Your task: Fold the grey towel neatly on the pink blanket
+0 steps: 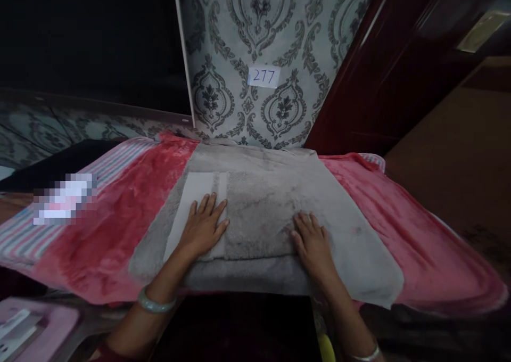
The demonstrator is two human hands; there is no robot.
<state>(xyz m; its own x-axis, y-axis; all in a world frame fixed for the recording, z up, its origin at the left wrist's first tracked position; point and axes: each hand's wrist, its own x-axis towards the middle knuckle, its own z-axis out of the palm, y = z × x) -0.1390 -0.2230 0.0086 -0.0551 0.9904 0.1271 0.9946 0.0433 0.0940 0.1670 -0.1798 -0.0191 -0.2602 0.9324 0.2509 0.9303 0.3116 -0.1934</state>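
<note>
A grey towel [259, 213] lies folded on a larger grey cloth [359, 255], with a pale band along its left side. My left hand [203, 226] rests flat on that pale band, fingers spread. On the right edge of the folded towel, my right hand [313, 242] lies palm down with its fingers slightly bent and apart. Neither hand grips anything. Whether the folded part belongs to the same piece as the cloth beneath, I cannot tell.
Red plush fabric [120, 213] and a striped cloth [24, 234] cover the table underneath. Behind stand a dark screen [91, 42] and a patterned wall with a paper label [263, 76] reading 277. A pink stool [43, 330] is at the lower left.
</note>
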